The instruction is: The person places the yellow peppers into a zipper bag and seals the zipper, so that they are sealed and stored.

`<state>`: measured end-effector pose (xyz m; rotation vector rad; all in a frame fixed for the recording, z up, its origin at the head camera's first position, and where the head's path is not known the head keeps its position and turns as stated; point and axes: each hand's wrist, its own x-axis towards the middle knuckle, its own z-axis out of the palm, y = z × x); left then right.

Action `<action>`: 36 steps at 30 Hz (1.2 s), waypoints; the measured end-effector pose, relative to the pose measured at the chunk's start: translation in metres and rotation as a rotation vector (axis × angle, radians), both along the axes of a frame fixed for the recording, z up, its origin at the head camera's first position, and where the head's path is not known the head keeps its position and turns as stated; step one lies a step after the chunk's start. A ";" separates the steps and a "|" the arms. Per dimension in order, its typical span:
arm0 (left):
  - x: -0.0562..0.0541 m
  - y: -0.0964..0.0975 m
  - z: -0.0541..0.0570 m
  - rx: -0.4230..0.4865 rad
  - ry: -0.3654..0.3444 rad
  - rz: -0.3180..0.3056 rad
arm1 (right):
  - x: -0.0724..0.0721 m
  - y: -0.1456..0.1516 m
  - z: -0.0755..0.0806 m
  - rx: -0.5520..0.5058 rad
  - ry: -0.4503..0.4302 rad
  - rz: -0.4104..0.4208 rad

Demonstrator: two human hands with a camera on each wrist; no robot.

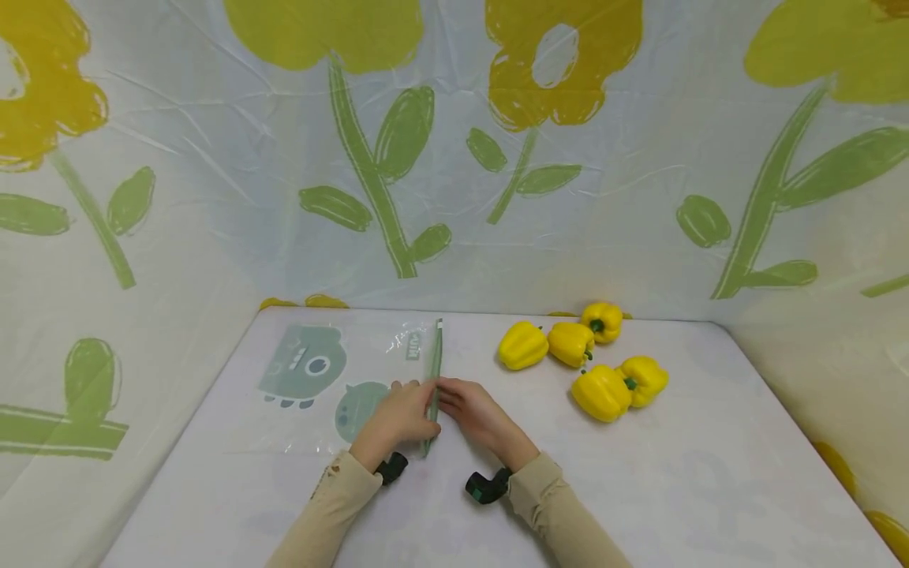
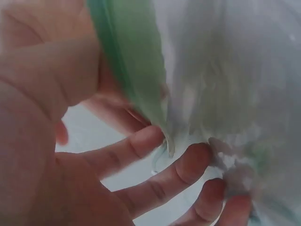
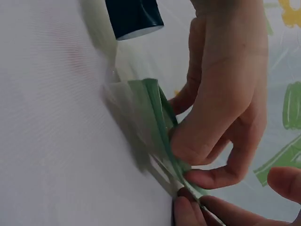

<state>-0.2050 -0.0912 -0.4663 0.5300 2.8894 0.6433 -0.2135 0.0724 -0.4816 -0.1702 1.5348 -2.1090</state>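
Observation:
A clear zip bag [image 1: 323, 418] printed with green cartoon monsters lies flat on the table, its green zip strip [image 1: 436, 347] standing up along the right end. On the strip's left side, my left hand [image 1: 403, 414] pinches the edge between thumb and fingers. From the right, my right hand [image 1: 477, 414] grips the same strip, fingertips close to the left hand's. In the right wrist view the strip [image 3: 157, 108] bows beside the left hand [image 3: 225, 94], with the right fingertips [image 3: 188, 212] on it lower down. The left wrist view shows left fingers [image 2: 178, 174] against the clear film.
Several yellow bell peppers [image 1: 600, 392] sit in a loose group to the right of the bag. Black wrist cameras [image 1: 488, 487] are strapped at both wrists. A flower-printed cloth [image 1: 454, 260] hangs around the back and sides of the white table [image 1: 710, 489].

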 end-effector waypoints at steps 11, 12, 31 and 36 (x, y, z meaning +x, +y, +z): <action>0.009 -0.006 0.011 0.045 -0.156 -0.080 | -0.002 0.014 -0.007 -0.090 -0.083 -0.062; 0.009 -0.006 0.012 0.037 -0.158 -0.077 | -0.002 0.015 -0.007 -0.098 -0.088 -0.058; 0.008 0.000 0.034 0.167 -0.026 0.022 | -0.008 0.017 -0.013 0.027 0.038 0.045; 0.009 0.002 0.029 0.124 -0.074 -0.035 | -0.007 0.018 -0.012 0.020 0.046 0.058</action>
